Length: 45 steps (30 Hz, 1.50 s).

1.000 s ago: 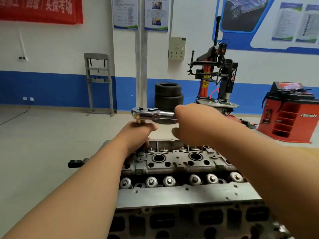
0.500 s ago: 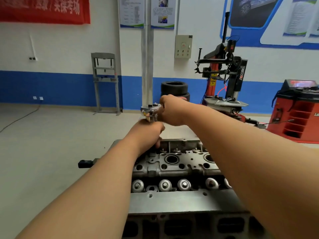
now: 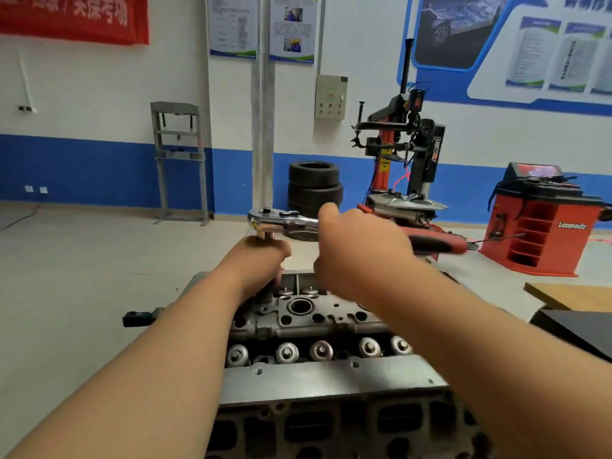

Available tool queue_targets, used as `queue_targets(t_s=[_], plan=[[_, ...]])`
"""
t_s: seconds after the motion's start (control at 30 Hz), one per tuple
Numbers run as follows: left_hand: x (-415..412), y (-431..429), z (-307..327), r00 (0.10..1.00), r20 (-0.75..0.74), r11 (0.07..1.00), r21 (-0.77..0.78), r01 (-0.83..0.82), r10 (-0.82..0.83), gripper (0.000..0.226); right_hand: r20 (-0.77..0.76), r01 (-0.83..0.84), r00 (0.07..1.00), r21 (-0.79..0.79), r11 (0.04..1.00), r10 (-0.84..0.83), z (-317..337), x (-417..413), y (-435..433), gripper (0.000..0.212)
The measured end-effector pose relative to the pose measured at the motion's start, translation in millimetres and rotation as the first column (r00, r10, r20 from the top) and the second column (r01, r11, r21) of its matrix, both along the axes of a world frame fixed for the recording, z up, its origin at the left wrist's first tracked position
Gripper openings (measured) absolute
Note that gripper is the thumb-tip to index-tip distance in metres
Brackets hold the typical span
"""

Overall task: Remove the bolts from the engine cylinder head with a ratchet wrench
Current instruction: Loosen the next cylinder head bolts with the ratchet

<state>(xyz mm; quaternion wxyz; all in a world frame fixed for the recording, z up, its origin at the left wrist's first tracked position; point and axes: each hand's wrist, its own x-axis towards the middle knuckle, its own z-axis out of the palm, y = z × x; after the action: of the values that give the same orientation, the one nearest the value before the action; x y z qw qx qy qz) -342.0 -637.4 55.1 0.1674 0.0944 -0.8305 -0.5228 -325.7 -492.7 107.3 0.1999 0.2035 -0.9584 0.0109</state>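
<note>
Ratchet wrench [image 3: 284, 223] handle swung out to the right, above the far left end of the cylinder head [image 3: 314, 319].
Half a second ago your right hand [image 3: 361, 250] sat tight against the wrench head. Now it clenches the handle mid-length, the red grip poking out beyond it. Your left hand [image 3: 261, 263] curls round the upright shaft under the wrench head, fist low over the cylinder head's far-left corner.

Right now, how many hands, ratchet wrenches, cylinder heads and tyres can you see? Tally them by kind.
Hands: 2, left hand and right hand
Ratchet wrench: 1, gripped by both hands
Cylinder head: 1
Tyres: 2 visible, stacked by the wall
Total: 6
</note>
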Motion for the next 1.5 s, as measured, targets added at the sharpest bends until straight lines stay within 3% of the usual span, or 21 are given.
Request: queue_targets(t_s=[0.07,0.2,0.3,0.4,0.53,0.63,0.77,0.87,1.0,1.17,1.27,1.37,1.43,1.5], plan=[[-6,-7,-3,0.999,0.017,0.998,0.039,0.043,-0.044,0.047,0.019,-0.030,0.999,-0.076,0.997,0.032,6,-36,-6,0.011],[-8,-14,-4,0.991,0.014,0.986,0.111,0.127,-0.129,0.036,0.172,-0.155,0.971,-0.091,0.984,0.168,15,-88,-60,0.022],[-11,-13,-6,0.994,0.023,0.991,0.078,0.106,-0.108,0.041,0.184,-0.352,0.909,-0.144,0.925,0.375,13,-96,-85,0.003],[-12,-11,-6,0.999,-0.006,0.998,0.037,0.045,-0.044,0.031,0.172,-0.352,0.905,-0.212,0.912,0.389,6,-96,-79,0.009],[-11,-7,-4,1.000,-0.019,1.000,-0.006,-0.011,0.011,0.039,0.173,-0.135,0.972,-0.129,0.982,0.157,9,-72,-38,0.036],[-8,-3,-3,0.999,-0.017,0.998,-0.025,-0.049,0.049,0.044,0.054,-0.031,0.998,-0.003,1.000,0.031,-3,-25,-1,0.053],[-2,0,-4,0.998,-0.024,0.992,-0.105,-0.064,0.062,0.045,-0.040,-0.164,0.985,0.127,0.978,0.171,-27,36,26,0.093],[-4,0,-4,0.999,-0.001,0.993,-0.112,-0.047,0.048,0.043,-0.005,-0.261,0.965,0.092,0.961,0.263,-18,36,27,0.082],[-7,-6,-6,1.000,-0.011,1.000,0.023,0.016,-0.016,0.047,0.111,-0.220,0.968,-0.040,0.975,0.223,5,-29,22,0.055],[-11,-16,-7,0.997,-0.007,0.990,0.113,0.079,-0.078,0.028,0.204,-0.345,0.912,-0.087,0.934,0.356,10,-100,-57,0.052],[-13,-15,-7,0.998,0.009,0.997,0.046,0.055,-0.055,0.029,0.246,-0.468,0.839,-0.129,0.874,0.486,12,-105,-94,0.048],[-12,-14,-7,0.999,-0.001,0.999,-0.004,0.045,-0.045,0.027,0.251,-0.473,0.806,-0.271,0.838,0.536,4,-101,-88,0.054],[-11,-12,-6,0.999,-0.016,0.999,-0.011,0.040,-0.040,0.026,0.225,-0.400,0.864,-0.237,0.885,0.451,2,-96,-72,0.054],[-10,-10,-6,0.999,-0.034,1.000,-0.009,0.025,-0.025,0.034,0.171,-0.238,0.953,-0.082,0.968,0.249,3,-83,-48,0.056]])
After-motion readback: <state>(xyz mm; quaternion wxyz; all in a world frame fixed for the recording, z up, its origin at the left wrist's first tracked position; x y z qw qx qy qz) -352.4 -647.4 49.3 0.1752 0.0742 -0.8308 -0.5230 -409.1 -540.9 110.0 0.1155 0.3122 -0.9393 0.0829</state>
